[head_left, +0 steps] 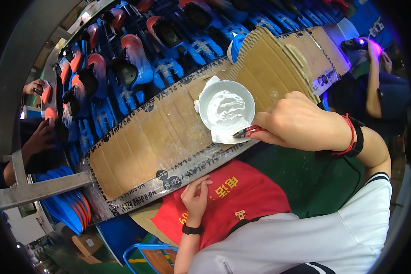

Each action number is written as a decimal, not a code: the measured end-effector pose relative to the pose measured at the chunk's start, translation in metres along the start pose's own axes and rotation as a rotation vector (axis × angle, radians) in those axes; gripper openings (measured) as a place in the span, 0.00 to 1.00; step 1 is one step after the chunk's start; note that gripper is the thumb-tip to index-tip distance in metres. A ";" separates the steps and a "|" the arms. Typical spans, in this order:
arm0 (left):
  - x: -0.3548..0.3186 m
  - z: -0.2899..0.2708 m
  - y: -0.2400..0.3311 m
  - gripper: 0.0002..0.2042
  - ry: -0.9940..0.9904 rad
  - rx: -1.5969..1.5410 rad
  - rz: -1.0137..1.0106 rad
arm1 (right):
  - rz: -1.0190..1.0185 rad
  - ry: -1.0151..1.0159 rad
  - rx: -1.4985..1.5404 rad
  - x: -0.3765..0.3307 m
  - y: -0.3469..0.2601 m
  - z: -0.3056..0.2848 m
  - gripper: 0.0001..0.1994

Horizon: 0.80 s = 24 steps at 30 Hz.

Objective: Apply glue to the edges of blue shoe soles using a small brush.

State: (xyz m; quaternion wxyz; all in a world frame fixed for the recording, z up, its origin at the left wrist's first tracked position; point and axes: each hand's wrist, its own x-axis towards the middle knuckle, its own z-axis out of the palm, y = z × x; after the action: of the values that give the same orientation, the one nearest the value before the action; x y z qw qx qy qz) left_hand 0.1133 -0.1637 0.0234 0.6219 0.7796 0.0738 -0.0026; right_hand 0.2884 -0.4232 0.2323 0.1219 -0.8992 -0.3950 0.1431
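1. The cup (233,86), with white stuff (223,104) in it, sat over the cardboard (137,150). It was between nine and ten o'clock from the right hand (294,121), and near it.
2. From the left hand (196,197), the cup was well apart, between twelve and one o'clock.
3. The right arm came in from about four o'clock, bent at the elbow, with the back of the hand up.
4. The left arm came up from six o'clock, its hand by the red apron (255,187).
5. The right hand gripped a small red tool (248,132), which pointed to nine o'clock at the white paper (223,137).
6. The left fingers were bent; I could not tell if they held anything.
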 end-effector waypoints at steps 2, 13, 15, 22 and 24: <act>0.000 0.000 -0.001 0.08 0.002 -0.002 -0.003 | -0.002 0.023 -0.001 -0.003 0.002 0.001 0.18; -0.001 0.000 -0.003 0.09 0.000 0.002 -0.009 | -0.001 0.027 -0.008 0.015 -0.001 0.007 0.16; 0.000 0.000 -0.002 0.09 0.000 -0.001 -0.010 | -0.026 0.094 0.014 0.020 0.000 0.011 0.17; 0.000 0.000 0.000 0.09 -0.001 0.010 0.001 | -0.018 0.117 0.017 0.023 0.003 0.012 0.16; 0.000 0.000 -0.001 0.09 0.000 0.008 0.003 | 0.016 0.114 0.057 0.022 0.004 0.013 0.16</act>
State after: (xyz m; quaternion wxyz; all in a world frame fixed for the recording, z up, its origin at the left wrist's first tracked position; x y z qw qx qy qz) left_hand 0.1129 -0.1641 0.0226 0.6187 0.7823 0.0726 -0.0017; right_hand 0.3008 -0.4085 0.2153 0.1684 -0.9053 -0.3758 0.1039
